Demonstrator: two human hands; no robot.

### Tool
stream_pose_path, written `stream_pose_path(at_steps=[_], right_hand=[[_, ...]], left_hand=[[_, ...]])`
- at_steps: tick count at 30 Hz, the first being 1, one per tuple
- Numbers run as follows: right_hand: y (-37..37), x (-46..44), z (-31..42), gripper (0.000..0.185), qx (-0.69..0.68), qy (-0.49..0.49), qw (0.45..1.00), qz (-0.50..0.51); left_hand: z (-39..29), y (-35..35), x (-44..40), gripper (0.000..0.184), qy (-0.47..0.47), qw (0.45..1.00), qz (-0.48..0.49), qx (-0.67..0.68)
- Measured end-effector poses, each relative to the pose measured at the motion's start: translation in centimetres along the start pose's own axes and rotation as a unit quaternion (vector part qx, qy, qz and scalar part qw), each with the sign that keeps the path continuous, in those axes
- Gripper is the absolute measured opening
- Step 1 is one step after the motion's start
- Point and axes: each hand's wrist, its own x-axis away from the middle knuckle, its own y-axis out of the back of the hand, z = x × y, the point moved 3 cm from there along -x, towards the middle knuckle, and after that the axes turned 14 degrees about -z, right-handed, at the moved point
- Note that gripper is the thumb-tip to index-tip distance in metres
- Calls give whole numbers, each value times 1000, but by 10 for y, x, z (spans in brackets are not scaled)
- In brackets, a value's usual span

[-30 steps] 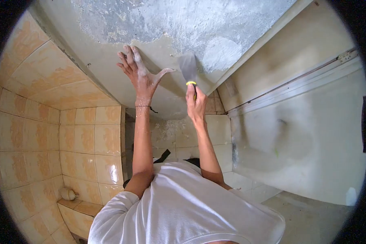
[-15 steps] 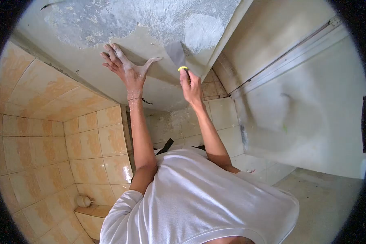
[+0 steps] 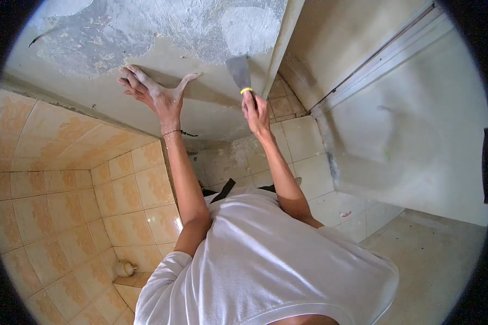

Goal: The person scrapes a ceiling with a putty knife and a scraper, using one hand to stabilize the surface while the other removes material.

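A putty knife with a wide grey blade and a yellow collar is in my right hand, fingers wrapped round its handle. Its blade lies against the wall panel, by the lower edge of a rough grey patch where the paint is off. A smoother, paler round area sits within that patch, just above the blade. My left hand, whitened with dust and with a dark cord at the wrist, rests spread on the painted part, thumb pointing right. It holds nothing.
Orange-patterned tiles cover the walls on the left, with a small pale round object on a ledge. To the right stands a large whitish panel with a metal-coloured strip along its top. Below it lies a grey floor.
The view has turned a little, so the wall patch sits further left and higher. The putty knife's blade now stands more upright, slightly lower and right along the patch's edge. My left hand stays spread on the wall.
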Motion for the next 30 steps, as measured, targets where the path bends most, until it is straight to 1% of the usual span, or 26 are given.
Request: stream_pose_path(at_steps=[2, 3, 5, 7, 9, 10, 12, 13, 16, 17, 20, 21, 23, 26, 28, 30], right_hand=[[-4, -5, 21, 55, -53, 20, 998, 11], [-4, -4, 33, 56, -66, 13, 998, 4], [-4, -2, -1, 54, -67, 3, 998, 1], [-7, -4, -6, 52, -67, 0, 998, 5], [-7, 2, -11, 50, -27, -22, 999, -1], [-11, 2, 4, 50, -26, -23, 999, 0], [-25, -1, 46, 49, 0, 114, 993, -19], [-29, -2, 56, 51, 19, 118, 993, -18], [-27, 5, 66, 51, 19, 117, 992, -38], [-26, 4, 53, 53, 60, 101, 993, -27], [-33, 12, 65, 55, 39, 86, 995, -26], [-34, 14, 81, 56, 48, 79, 995, -24], [-31, 23, 75, 55, 46, 75, 996, -34], [-32, 18, 65, 54, 44, 78, 995, -43], [-40, 17, 73, 54, 19, 69, 997, -39], [-41, 17, 77, 54, 36, 68, 997, -33]], left_hand=[[-1, 1, 0, 160, -11, 1000, -3, 0], [-2, 2, 0, 160, -13, 1000, 0, 0], [-5, 3, -2, 160, -14, 1000, 0, -4], [-6, 2, -2, 160, -13, 1000, -6, 2], [-4, 2, -3, 160, -11, 1000, -12, 5], [-3, 2, -2, 159, -5, 1000, -7, 5], [-3, 1, -1, 159, 0, 1000, 0, 7], [-4, 2, -1, 159, -11, 1000, -5, 11], [-3, 4, -1, 158, -21, 1000, -8, 9], [-3, 3, -2, 158, -18, 1000, -7, 3], [-3, 2, -1, 157, -9, 1000, -5, -5], [-2, 1, -2, 157, -6, 1000, -5, -6], [-3, 3, -2, 156, -29, 999, -23, 21], [-2, 2, -3, 155, -35, 999, -27, 13], [-2, 2, -3, 155, -29, 999, -26, 14], [-1, 3, 0, 155, -24, 999, -18, 16]])
